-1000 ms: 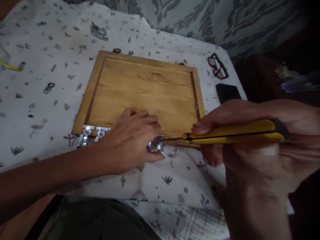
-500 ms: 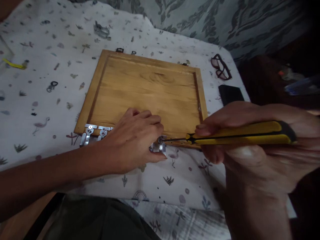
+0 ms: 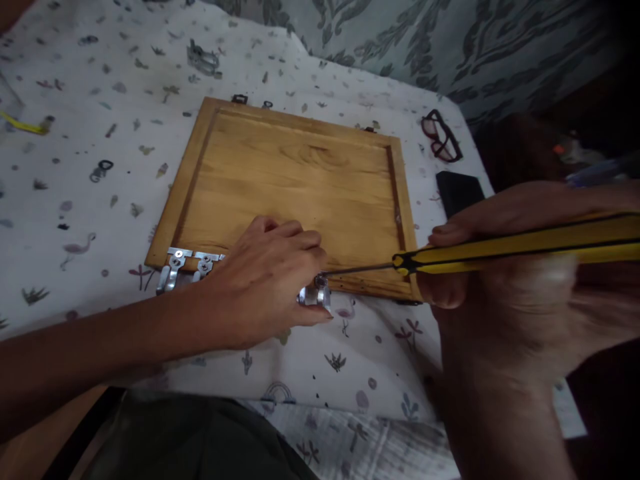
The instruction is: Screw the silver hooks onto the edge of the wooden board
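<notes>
In the head view, the wooden panel [image 3: 305,180] lies flat on the cloth-covered table [image 3: 115,213], between its far edge and near edge, with a metal fitting [image 3: 324,298] at the panel's near edge, right of its middle. The left hand [image 3: 275,277] closes on that fitting, fingers curled above, thumb along its outer side. The right hand [image 3: 510,300] grips a yellow-and-black screwdriver [image 3: 480,253] by the handle; its shaft runs almost level to the fitting, but whether the tip sits in a screw is too small to tell. Two similar fittings [image 3: 190,263] sit at the panel's near left corner. Glasses [image 3: 442,137] lie by the table's far right corner, with a dark flat object [image 3: 459,190] near its right edge.

The panel looks stiff and moderately heavy, and is probably best lifted by its raised frame, at opposite sides. The fitting looks small, hard and smooth, likely to twist or slip under turning force, so a pinch across its sides with fingertips clear of the tip suits it. The screwdriver seems light and rigid; its thick handle offers the surest hold, while the slim shaft would give little grip.
</notes>
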Tool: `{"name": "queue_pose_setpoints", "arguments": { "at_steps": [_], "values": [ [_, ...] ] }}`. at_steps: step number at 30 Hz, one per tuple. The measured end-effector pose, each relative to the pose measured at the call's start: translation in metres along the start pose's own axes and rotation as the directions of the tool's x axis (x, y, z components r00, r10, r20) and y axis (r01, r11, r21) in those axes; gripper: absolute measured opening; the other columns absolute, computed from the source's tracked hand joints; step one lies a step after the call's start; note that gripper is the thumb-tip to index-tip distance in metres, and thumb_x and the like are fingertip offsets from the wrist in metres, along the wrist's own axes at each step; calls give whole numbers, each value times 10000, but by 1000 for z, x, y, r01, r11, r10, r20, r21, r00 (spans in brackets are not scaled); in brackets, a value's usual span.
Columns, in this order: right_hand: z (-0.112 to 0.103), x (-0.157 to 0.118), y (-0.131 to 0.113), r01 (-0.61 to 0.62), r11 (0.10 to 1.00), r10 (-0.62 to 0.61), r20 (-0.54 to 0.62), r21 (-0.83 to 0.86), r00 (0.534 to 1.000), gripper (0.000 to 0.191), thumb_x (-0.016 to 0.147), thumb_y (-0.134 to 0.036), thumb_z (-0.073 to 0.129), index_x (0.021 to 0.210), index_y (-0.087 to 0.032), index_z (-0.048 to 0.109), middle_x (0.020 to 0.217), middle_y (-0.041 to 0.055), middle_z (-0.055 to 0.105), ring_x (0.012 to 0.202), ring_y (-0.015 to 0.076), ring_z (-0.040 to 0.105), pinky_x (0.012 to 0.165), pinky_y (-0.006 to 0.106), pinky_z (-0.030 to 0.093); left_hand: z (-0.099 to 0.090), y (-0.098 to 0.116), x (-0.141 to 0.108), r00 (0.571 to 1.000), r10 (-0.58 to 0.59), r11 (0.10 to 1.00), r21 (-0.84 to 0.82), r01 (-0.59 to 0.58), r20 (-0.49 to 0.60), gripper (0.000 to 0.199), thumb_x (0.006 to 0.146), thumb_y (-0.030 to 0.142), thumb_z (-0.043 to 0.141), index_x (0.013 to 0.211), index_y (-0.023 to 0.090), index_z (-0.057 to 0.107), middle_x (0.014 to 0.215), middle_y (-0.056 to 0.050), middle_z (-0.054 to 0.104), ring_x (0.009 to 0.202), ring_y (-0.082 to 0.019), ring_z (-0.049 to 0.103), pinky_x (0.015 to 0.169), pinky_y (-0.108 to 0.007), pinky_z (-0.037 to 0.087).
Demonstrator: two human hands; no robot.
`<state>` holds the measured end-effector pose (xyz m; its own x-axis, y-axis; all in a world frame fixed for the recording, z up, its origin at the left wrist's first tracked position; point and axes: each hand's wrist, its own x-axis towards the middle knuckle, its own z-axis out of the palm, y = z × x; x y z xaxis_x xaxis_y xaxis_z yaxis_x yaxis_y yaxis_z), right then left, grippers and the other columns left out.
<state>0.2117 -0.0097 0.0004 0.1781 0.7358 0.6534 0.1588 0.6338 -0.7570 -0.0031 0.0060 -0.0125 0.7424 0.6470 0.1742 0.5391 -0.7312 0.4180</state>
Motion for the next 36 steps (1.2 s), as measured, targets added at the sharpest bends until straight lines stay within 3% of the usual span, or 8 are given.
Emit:
{"name": "queue_pose_setpoints", "arguments": {
  "at_steps": [2, 5, 9, 15, 19, 24, 30, 36],
  "values": [
    [3, 2, 1, 78, 995, -77, 15, -58, 997, 161, 745, -341, 921, 801, -232, 817, 700, -1, 731, 362, 134, 491, 389, 383, 512, 0, 0, 0, 1000, 1, 1000, -5, -1, 4, 358, 853, 490, 861, 797, 193, 669, 850, -5, 667, 903, -238, 639, 808, -398, 379],
    [5, 4, 1, 90, 991, -87, 35, -95, 996, 160, 777, -363, 889, 759, -227, 807, 705, 9, 749, 329, 126, 456, 333, 372, 430, -1, 1, 1, 1000, -3, 1000, -18, 3, 4, 367, 834, 493, 879, 790, 193, 671, 841, -6, 661, 889, -238, 633, 810, -401, 382],
    [3, 4, 2, 109, 990, -107, 31, -93, 994, 171, 762, -356, 879, 749, -202, 806, 699, 22, 749, 338, 133, 475, 341, 382, 419, -1, 1, 1, 1000, -5, 1000, -13, 6, 17, 379, 828, 503, 887, 805, 189, 676, 864, -15, 666, 912, -250, 635, 825, -405, 386],
    [3, 6, 2, 146, 988, -142, 78, -43, 987, 147, 688, -306, 919, 780, -239, 826, 684, 28, 734, 527, 239, 644, 407, 422, 494, -2, 1, 1, 1000, -12, 1000, -16, 12, 22, 363, 867, 497, 848, 794, 194, 664, 869, -16, 673, 906, -244, 630, 815, -406, 384],
    [0, 5, 2, 130, 991, -129, 159, 3, 979, 211, 702, -276, 934, 891, -237, 848, 728, 39, 731, 592, 248, 676, 442, 422, 521, -2, 2, 2, 999, -19, 999, -26, 20, 29, 338, 866, 479, 845, 796, 198, 671, 866, -14, 676, 886, -239, 624, 819, -407, 385],
    [-10, 4, 2, 93, 994, -108, 326, 60, 939, 260, 836, -386, 859, 1048, -235, 858, 887, 61, 783, 701, 259, 718, 527, 436, 584, -5, 3, 5, 995, -49, 999, -14, 51, 87, 350, 834, 479, 879, 817, 187, 687, 884, -25, 686, 909, -258, 625, 841, -419, 386],
    [-7, 6, -3, 30, 995, -63, 376, 92, 924, 257, 827, -276, 877, 1078, -227, 849, 955, 58, 819, 847, 282, 786, 699, 463, 679, -5, 3, 4, 996, -47, 998, -32, 50, 82, 355, 835, 477, 884, 824, 179, 692, 919, -31, 700, 931, -268, 631, 856, -431, 384],
    [-2, 2, -4, -5, 989, -50, 371, 146, 927, 316, 759, -179, 904, 1063, -246, 849, 865, 35, 825, 640, 273, 768, 534, 434, 693, -7, 3, 4, 993, -48, 998, -46, 54, 111, 325, 853, 455, 877, 890, 167, 731, 928, -35, 697, 953, -278, 633, 891, -451, 388]
  ]
}}
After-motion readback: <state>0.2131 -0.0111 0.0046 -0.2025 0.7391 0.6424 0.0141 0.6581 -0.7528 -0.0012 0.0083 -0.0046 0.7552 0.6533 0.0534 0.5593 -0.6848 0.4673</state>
